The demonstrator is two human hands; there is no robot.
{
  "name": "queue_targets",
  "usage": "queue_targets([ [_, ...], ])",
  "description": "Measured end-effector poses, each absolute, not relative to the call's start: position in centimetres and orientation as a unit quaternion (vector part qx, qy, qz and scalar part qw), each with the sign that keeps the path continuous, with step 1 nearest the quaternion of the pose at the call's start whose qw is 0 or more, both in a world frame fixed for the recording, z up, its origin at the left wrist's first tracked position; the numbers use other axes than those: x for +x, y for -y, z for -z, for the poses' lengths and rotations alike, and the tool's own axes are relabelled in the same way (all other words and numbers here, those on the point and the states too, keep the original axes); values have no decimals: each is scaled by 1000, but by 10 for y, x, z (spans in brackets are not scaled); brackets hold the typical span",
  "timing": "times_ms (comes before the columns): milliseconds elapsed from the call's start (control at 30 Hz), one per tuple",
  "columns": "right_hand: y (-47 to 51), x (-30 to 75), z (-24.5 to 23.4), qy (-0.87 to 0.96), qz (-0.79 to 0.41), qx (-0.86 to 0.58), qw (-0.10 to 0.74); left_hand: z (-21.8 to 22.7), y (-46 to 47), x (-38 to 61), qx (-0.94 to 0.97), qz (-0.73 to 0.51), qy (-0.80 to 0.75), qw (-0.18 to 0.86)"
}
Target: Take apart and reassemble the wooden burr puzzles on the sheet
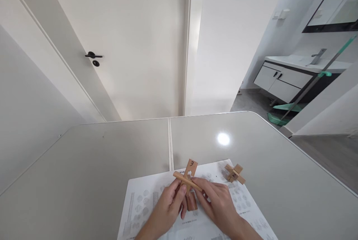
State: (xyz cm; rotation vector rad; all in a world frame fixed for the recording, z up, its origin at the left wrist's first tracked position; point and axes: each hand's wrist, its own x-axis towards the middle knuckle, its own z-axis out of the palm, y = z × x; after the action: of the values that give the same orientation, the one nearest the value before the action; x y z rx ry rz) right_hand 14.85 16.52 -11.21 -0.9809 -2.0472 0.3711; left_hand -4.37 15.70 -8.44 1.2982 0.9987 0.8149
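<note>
Both hands meet over a printed paper sheet near the table's front. Between them is a wooden puzzle piece marked with a 3, with a round wooden stick lying across it. My left hand pinches these pieces from the left, thumb on top. My right hand grips the stick's right end, its fingers closed. Below the fingers a reddish-brown wooden block shows; whether it is joined to the others I cannot tell. To the right, an assembled wooden cross puzzle marked 2 sits on the sheet.
The grey table has a seam down its middle and a bright light reflection. Beyond it stands a white door with a black handle. At right are a sink cabinet and a green-handled broom with a dustpan.
</note>
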Motion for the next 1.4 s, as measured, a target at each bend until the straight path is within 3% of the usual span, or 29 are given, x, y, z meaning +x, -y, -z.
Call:
queue_targets([
  [533, -161, 143, 106, 793, -153, -415, 420, 92, -158, -50, 571, -335, -438, 608],
  [833, -165, 138, 108, 766, -190, -408, 459, 79, -161, -47, 538, -390, -419, 619],
  [1133, -164, 133, 110, 788, -156, -503, 317, 88, -168, -48, 463, -482, -465, 580],
  [1400, -167, 136, 115, 811, -160, -480, 293, 87, -167, -49, 482, -455, -490, 566],
])
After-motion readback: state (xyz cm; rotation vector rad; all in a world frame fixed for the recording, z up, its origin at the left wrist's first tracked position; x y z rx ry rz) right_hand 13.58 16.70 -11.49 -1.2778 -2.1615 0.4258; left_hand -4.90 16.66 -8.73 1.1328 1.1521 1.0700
